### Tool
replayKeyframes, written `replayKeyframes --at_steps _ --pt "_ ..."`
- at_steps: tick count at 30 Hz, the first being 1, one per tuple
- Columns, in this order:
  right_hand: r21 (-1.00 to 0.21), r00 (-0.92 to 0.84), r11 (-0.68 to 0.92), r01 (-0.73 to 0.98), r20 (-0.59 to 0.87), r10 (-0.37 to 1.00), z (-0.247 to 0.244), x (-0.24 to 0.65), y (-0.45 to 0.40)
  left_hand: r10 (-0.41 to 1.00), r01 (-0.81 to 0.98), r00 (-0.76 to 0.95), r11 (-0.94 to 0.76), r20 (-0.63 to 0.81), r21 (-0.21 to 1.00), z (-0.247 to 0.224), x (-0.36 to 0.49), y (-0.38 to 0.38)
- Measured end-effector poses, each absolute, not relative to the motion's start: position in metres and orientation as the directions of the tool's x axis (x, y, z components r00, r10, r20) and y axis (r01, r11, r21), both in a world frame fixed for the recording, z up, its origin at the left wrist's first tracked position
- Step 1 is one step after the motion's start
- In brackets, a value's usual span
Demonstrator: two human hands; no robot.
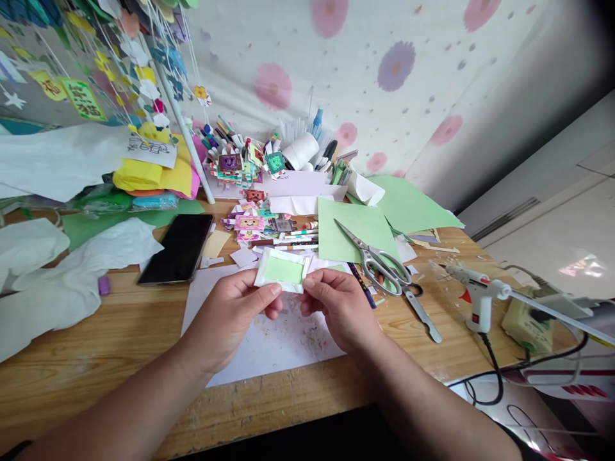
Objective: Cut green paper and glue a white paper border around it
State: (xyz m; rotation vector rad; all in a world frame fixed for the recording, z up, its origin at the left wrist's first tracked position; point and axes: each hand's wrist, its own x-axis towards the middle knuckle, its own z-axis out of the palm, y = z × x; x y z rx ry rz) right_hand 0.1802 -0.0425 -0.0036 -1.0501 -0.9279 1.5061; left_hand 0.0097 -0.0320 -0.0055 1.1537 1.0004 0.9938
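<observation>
A small white-edged piece with a light green centre [283, 269] is held up between my two hands over a white paper sheet [225, 358]. My left hand [230, 314] pinches its left end, thumb on the front near the lower edge. At its right end, my right hand [339, 304] grips the corner between thumb and fingers. The sheet beneath carries specks and small scraps. Just behind the piece lie markers, paper scraps and small decorated cut-outs [248, 223].
Scissors [372, 256] lie partly on green paper [353, 224]. A white glue gun [480, 294] with a cable rests at the right. A black phone [179, 250] and crumpled white material [72, 275] are at the left. A pen holder [283, 184] stands behind.
</observation>
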Motion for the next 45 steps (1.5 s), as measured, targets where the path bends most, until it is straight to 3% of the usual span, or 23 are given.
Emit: replayKeyframes --at_steps 2,8,17,20,26,30,37,45 --pt "-0.962 -0.062 -0.109 -0.249 -0.096 0.993 -0.004 0.181 -0.043 0.973 -0.050 0.206 0.113 -0.100 0.992 -0.007 0.010 -0.032" --pt "-0.987 0.058 0.042 0.156 0.051 0.997 0.001 0.177 -0.045 0.987 0.119 0.155 0.014 -0.032 0.993 -0.004 0.009 -0.036" --pt "-0.971 0.099 0.046 0.236 0.071 0.993 0.002 0.174 -0.045 0.988 0.261 0.156 -0.044 0.003 0.964 0.002 0.009 -0.040" --pt "-0.980 0.076 0.042 0.194 0.057 0.995 0.002 0.177 -0.046 0.988 0.246 0.153 -0.037 -0.001 0.968 0.001 0.008 -0.040" --pt "-0.987 -0.021 0.013 -0.160 0.017 1.000 -0.005 0.183 -0.045 0.989 0.124 0.143 0.006 -0.024 0.992 -0.002 0.006 -0.037" --pt "-0.956 -0.021 -0.001 -0.293 0.005 1.000 -0.011 0.184 -0.043 0.990 0.052 0.129 0.052 -0.058 0.997 -0.002 0.007 -0.035" --pt "-0.967 -0.010 -0.012 -0.255 -0.010 1.000 -0.009 0.178 -0.042 0.985 0.027 0.157 0.066 -0.069 0.997 -0.003 0.008 -0.035" --pt "-0.990 0.006 0.023 -0.140 0.022 1.000 -0.015 0.173 -0.039 0.985 0.161 0.171 -0.019 -0.009 0.987 -0.001 0.007 -0.038"
